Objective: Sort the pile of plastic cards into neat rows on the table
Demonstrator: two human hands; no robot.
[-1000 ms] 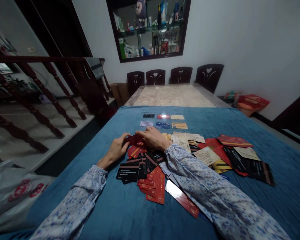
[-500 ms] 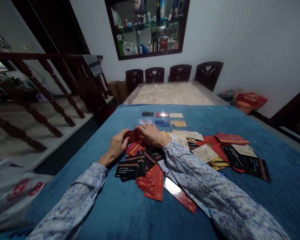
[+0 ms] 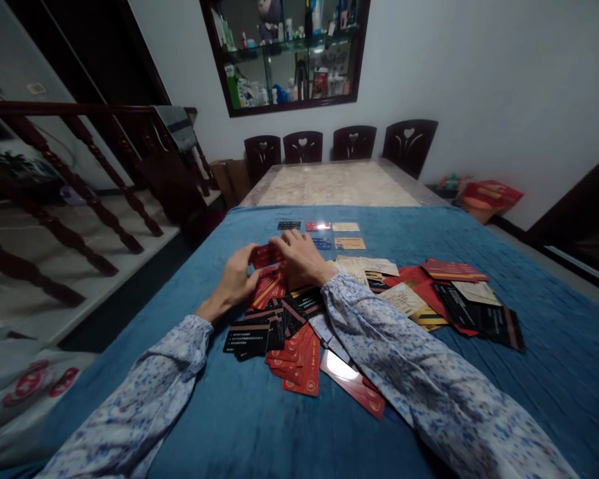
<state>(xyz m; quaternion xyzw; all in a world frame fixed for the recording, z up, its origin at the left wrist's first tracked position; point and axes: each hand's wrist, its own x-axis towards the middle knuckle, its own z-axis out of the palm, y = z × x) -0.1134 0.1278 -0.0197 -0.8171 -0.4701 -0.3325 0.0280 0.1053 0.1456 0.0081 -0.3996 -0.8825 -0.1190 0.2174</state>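
My left hand [image 3: 234,279] and my right hand [image 3: 302,258] grip a red card [image 3: 267,255] from both sides, raised a little above the pile; whether more cards sit behind it I cannot tell. Right below lie other red cards with yellow stripes [image 3: 270,286]. Black cards [image 3: 249,336] are fanned out nearer to me, followed by orange-red cards [image 3: 307,366] and a shiny red-and-white card [image 3: 352,382]. Beyond my hands lie a black card [image 3: 289,225], a red card [image 3: 318,226], a cream card [image 3: 346,227], a blue card [image 3: 321,243] and a yellow card [image 3: 350,243]. My right forearm covers part of the pile.
To the right is a mixed heap of red, cream and black cards [image 3: 459,299]. A blue cloth [image 3: 204,412] covers the near table; bare marble tabletop [image 3: 339,183] shows beyond. Chairs [image 3: 354,143] stand at the far end. A white plastic bag [image 3: 24,392] is at the left.
Both hands have lifted the red card slightly off the pile and tipped it up. The pale card in the near laid-out row is now hidden behind my right hand. The view has shifted slightly.
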